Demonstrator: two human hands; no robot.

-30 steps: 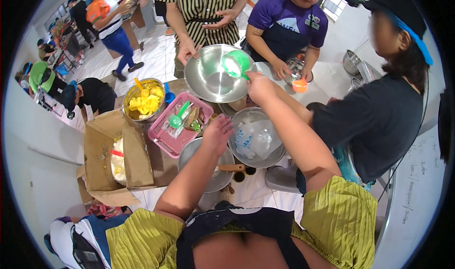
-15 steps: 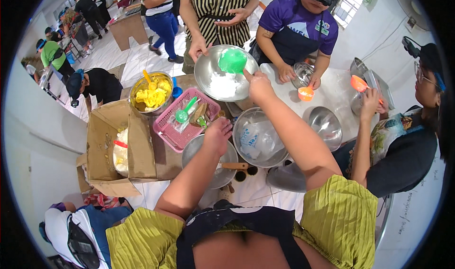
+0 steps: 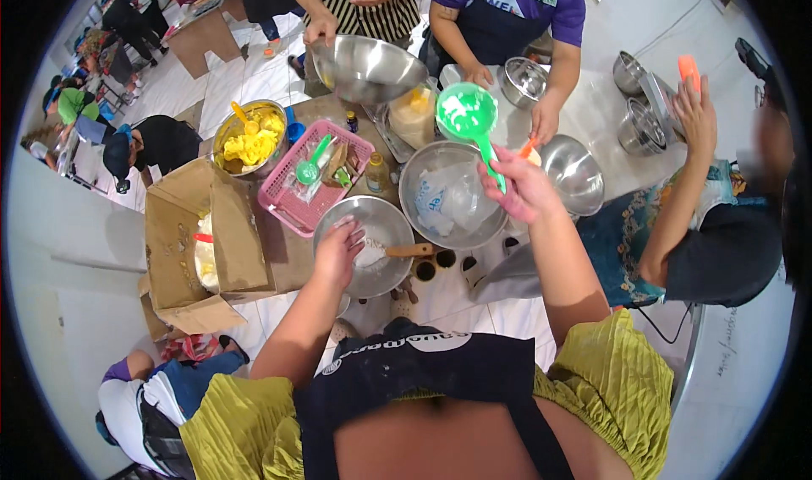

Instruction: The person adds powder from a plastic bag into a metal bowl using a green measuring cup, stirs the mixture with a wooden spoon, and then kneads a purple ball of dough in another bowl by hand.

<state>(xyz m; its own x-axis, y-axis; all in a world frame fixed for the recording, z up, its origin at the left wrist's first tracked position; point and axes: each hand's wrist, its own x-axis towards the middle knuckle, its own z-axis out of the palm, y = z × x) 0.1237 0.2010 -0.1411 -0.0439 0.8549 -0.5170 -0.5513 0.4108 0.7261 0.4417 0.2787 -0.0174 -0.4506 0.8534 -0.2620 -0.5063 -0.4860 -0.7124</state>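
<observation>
My right hand (image 3: 526, 182) grips the handle of a green measuring cup (image 3: 467, 112), whose bowl has white powder clinging inside. The cup is in the air beyond a steel bowl with a clear plastic bag (image 3: 448, 202) in it. My left hand (image 3: 338, 247), fingers stretched out and holding nothing, hovers at the left side of a nearer steel bowl (image 3: 391, 279). In that bowl are some white powder (image 3: 370, 252) and a wooden-handled tool (image 3: 410, 250), its head partly in the powder. Across the table, a person in a striped shirt holds a large steel bowl (image 3: 372, 70) tilted.
A pink basket (image 3: 283, 213) holds a green scoop and packets. Left of it stand a bowl of yellow spread (image 3: 254, 146) and an open cardboard box (image 3: 182, 252). A bottle (image 3: 377, 174) stands beside the basket. Co-workers hold orange measuring cups at the right.
My right hand has drawn the green cup back from the large bowl, toward me and right. That bowl, now tilted, has moved up and left. My left hand has shifted left and nearer.
</observation>
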